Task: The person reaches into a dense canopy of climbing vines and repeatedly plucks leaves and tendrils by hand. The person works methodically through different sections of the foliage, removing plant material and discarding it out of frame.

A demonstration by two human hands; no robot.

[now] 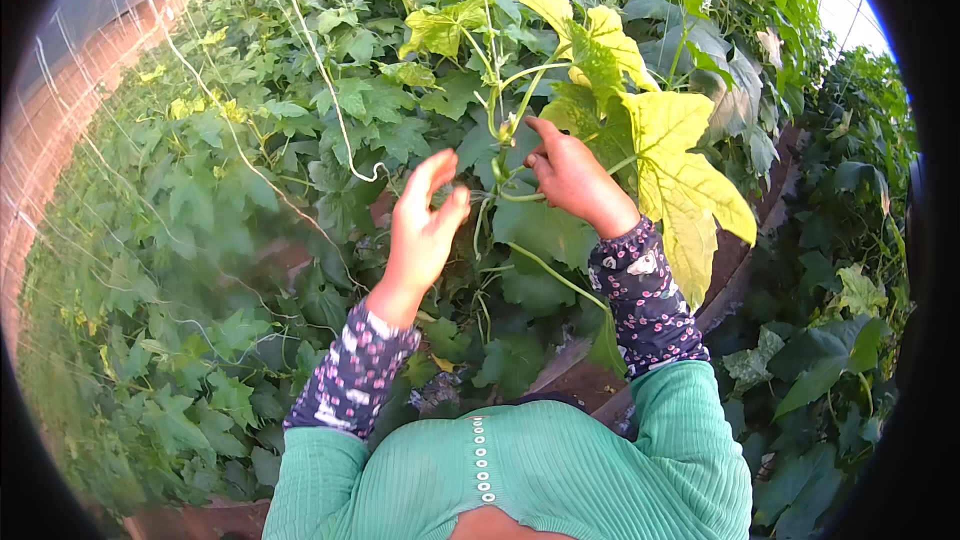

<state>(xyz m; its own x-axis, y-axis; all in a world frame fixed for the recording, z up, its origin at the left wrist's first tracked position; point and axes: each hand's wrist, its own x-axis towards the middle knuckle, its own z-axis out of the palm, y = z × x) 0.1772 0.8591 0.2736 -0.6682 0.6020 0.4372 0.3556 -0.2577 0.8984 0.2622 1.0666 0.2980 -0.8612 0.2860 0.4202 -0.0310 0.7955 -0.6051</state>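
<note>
A climbing vine with lobed leaves stands before me, its stem point(498, 165) running up along a thin white string point(487, 7). My left hand point(429, 221) is raised just left of the stem, palm towards it, with fingers and thumb apart. On the stem's right side is my right hand point(574, 176), its index finger pointing up beside a small bud point(505, 133) and the other fingers curled; whether it pinches anything is hidden. Large yellow-green leaves point(675, 172) spread behind and to the right of my right wrist. Lower down, a long leaf stalk point(559, 277) slants to the right.
Loose white strings point(322, 71) hang on the left among dense green foliage point(217, 210). More vines point(832, 330) grow on the right. A strip of brown ground point(592, 382) shows between the leaves below. Pale sheeting or wall is at the upper left.
</note>
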